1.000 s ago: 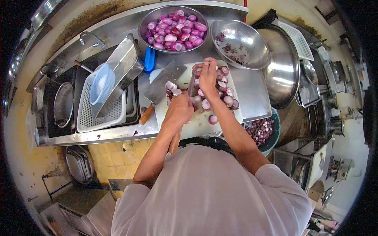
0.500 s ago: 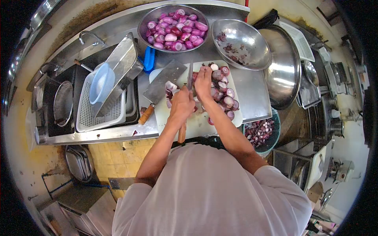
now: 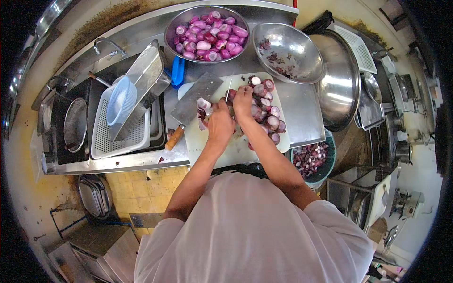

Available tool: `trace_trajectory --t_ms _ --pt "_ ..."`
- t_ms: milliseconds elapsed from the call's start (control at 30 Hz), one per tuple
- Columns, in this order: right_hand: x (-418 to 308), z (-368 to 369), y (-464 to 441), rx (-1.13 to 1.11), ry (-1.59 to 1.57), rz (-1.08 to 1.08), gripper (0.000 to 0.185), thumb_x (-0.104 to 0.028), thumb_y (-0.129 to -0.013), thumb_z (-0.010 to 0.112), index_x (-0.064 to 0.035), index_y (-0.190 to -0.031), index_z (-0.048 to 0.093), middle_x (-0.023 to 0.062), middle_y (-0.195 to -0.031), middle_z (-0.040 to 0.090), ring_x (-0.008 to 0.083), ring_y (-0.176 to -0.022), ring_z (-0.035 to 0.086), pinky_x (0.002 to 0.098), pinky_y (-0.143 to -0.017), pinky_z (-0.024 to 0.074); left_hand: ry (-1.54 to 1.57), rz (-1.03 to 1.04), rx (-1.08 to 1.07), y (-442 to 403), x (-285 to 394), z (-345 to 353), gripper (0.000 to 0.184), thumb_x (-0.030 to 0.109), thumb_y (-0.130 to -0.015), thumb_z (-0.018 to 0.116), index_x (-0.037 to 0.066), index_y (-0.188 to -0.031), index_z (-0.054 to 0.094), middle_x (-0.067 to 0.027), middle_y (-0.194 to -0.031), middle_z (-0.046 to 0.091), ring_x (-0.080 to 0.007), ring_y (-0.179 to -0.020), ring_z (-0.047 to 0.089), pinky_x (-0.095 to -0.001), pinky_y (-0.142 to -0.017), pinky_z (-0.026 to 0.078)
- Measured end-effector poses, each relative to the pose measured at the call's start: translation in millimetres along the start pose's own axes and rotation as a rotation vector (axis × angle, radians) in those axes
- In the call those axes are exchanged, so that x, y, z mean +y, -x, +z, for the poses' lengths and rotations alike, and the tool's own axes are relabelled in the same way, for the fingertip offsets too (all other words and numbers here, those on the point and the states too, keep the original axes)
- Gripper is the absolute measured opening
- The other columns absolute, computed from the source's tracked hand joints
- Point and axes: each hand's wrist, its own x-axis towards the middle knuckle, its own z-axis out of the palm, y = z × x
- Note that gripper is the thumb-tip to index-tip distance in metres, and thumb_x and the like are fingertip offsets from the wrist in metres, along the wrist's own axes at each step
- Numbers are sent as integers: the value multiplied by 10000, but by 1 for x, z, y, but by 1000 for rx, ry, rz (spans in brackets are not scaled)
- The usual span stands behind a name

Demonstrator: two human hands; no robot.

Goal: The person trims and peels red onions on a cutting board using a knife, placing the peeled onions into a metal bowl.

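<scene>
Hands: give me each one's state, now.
Left hand: closed, holding the knife.
Right hand: fingers bent beside the onions; whether it holds one cannot be told.

- The knife [image 3: 229, 88] is showing a shiny metal blade.
- The onions [image 3: 259, 90] are looking smooth, slightly glossy.
- The cutting board [image 3: 195, 144] is looking like matt plastic.
- The cleaver [image 3: 197, 98] is pairing dull metal with wood.
- The counter [image 3: 306, 115] is gleaming as smooth metal.
- The shirt [image 3: 250, 231] is showing matt cloth.
</scene>
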Motion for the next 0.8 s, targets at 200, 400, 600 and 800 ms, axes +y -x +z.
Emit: trace_trajectory --t_ms 200,400,600,800 --pt "-33 -11 13 8 -318 275 356 -217 -1014 397 74 -1210 459 264 -1144 559 346 -1074 547 448 -950 407 13 -100 -40 -26 -34 -19 221 3 -794 605 -79 -992 549 -309 -858 631 -462 -822 649 -517 -710 522" --pt "-4 -4 2 -30 -358 278 358 -234 -998 414 38 -1228 446 195 -1101 566 289 -1021 538 411 -891 436 128 79 -115 -20 1 -45 178 27 -862 556 -73 -1010 555 -313 -921 630 -476 -844 638 -543 -731 496" --pt "-26 -1 18 -46 -339 316 337 -245 -1000 411 40 -1174 460 184 -1118 545 273 -1018 521 410 -905 427 183 149 30 -16 -2 -26 90 46 -896 561 -39 -920 540 -293 -764 622 -461 -731 641 -520 -635 494" --pt "-43 0 32 -51 -278 103 340 -253 -1020 397 47 -1169 456 187 -1105 544 272 -1020 516 407 -938 403 -32 50 -31 -15 -15 -27 211 1 -835 569 -96 -1022 570 -282 -764 647 -455 -709 656 -529 -634 519"
